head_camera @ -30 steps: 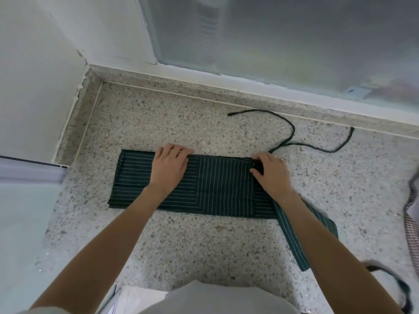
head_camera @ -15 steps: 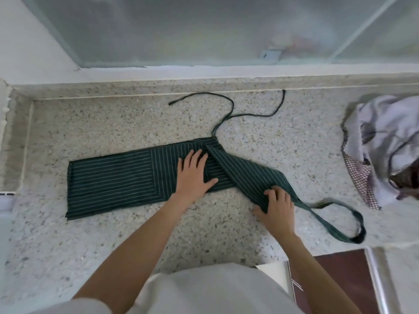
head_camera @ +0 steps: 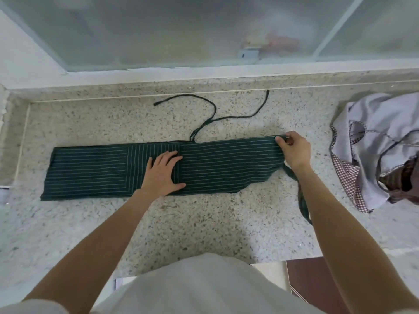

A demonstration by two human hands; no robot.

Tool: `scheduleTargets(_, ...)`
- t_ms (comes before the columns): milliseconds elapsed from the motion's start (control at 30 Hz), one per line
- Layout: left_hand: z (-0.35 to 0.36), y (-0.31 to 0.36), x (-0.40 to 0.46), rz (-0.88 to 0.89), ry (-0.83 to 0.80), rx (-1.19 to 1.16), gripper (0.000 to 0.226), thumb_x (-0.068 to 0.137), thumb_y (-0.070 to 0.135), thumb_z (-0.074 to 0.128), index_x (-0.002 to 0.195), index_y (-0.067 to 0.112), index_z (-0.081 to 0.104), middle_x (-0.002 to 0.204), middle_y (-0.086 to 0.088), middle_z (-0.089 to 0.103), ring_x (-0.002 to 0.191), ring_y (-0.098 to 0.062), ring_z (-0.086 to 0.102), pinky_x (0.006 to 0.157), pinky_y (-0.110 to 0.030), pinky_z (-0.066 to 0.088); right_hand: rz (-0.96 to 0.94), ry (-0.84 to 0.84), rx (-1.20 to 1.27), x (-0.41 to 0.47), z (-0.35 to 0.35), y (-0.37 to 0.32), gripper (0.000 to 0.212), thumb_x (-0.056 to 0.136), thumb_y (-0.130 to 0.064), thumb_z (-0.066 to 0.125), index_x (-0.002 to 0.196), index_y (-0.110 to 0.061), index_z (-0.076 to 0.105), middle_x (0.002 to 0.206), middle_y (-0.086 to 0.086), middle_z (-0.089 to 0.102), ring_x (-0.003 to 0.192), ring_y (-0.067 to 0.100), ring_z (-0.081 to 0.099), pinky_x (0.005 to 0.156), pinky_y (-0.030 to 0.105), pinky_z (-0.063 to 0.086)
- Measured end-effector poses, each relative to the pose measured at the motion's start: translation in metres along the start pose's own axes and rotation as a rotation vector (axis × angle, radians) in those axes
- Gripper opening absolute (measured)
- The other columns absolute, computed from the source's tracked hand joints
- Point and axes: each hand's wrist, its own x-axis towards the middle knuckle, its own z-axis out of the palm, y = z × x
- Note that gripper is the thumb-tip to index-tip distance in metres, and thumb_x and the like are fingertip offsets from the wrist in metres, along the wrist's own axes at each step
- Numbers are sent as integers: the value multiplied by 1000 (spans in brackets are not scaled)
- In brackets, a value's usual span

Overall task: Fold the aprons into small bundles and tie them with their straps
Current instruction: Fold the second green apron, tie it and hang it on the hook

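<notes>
- The dark green striped apron (head_camera: 226,168) is lying as a long narrow band across the speckled surface (head_camera: 204,227), so the folding step is in hand and tying is not yet begun.
- The left hand (head_camera: 164,174) is pressing flat on the middle of the band, fingers straight and spread, gripping nothing.
- The right hand (head_camera: 294,150) is pinching the far right corner of the band, its grip closed on the cloth edge between thumb and fingers.
- The thin straps (head_camera: 213,109) are trailing loose behind the band towards the window ledge; a wider strap (head_camera: 302,200) is running under the right forearm.
- Next, judging by this layout, the right end needs carrying over towards the left hand to shorten the band, keeping the edges aligned and the straps free for tying.
- A heap of other aprons (head_camera: 381,150) is waiting well apart on the right.
</notes>
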Motion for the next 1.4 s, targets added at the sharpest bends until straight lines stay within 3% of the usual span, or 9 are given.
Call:
scheduleTargets(133,-4,12,7,40,87,38,72,79,57,60,137,21,41,146,0,35,136,-21,29,115,-44,14,146,-200,51,-1,7,25,50,90,-49,52,126,-15,46,114,10,63,101,28,60,84,35,47)
scheduleTargets(233,-1,25,16,73,45,54,83,79,69,48,145,23,28,153,2,24,141,-19,18,116,-47,10,16,-269,62,-13,12,39,53,91,-32,59,136,-17,35,117,7,63,101,25,61,85,37,49)
scheduleTargets(333,7,36,22,36,-75,71,100,72,79,46,149,27,8,158,6,1,145,-17,-3,112,-56,-1,-121,-292,48,-18,13,50,54,93,-14,55,140,-25,30,104,5,63,81,22,63,62,28,49)
scheduleTargets(433,11,42,27,19,-133,92,109,68,81,47,149,30,-5,157,9,-12,144,-15,-13,109,-60,-6,-219,-222,-214,-14,16,59,51,94,-14,53,140,-25,34,97,8,62,71,22,58,55,28,43)
scheduleTargets(567,15,43,30,35,-115,74,108,68,82,46,148,31,-6,156,10,-14,143,-15,-15,108,-59,-10,-229,-29,-442,-16,31,68,41,92,-22,56,132,-15,49,113,17,54,95,32,51,81,41,46)
scheduleTargets(767,12,19,16,131,46,-231,68,86,62,41,143,24,34,152,5,26,142,-16,17,116,-52,13,-314,219,-272,-56,59,33,28,89,-16,59,115,-9,61,118,13,56,109,28,48,94,34,40)
scheduleTargets(1033,-3,-50,-47,-252,363,-275,31,94,27,54,122,18,59,115,-4,65,110,-25,56,97,-42,40,-743,-346,-131,-122,166,-78,20,91,-14,54,108,-10,63,115,8,60,109,27,53,93,42,46)
scheduleTargets(1233,-8,-139,-100,-492,335,-226,43,88,29,63,128,20,54,128,-5,56,122,-28,46,102,-48,36,-750,-463,-451,-160,239,-116,53,95,-48,22,141,-27,40,154,4,25,144,27,15,114,49,5)
scheduleTargets(1400,-10,-178,-119,-612,302,-138,60,82,48,64,133,22,48,143,-4,41,134,-28,29,111,-50,18,-754,-440,-669,-160,234,-94,53,97,-50,3,148,-36,4,157,-2,-1,144,23,-6,115,48,-6)
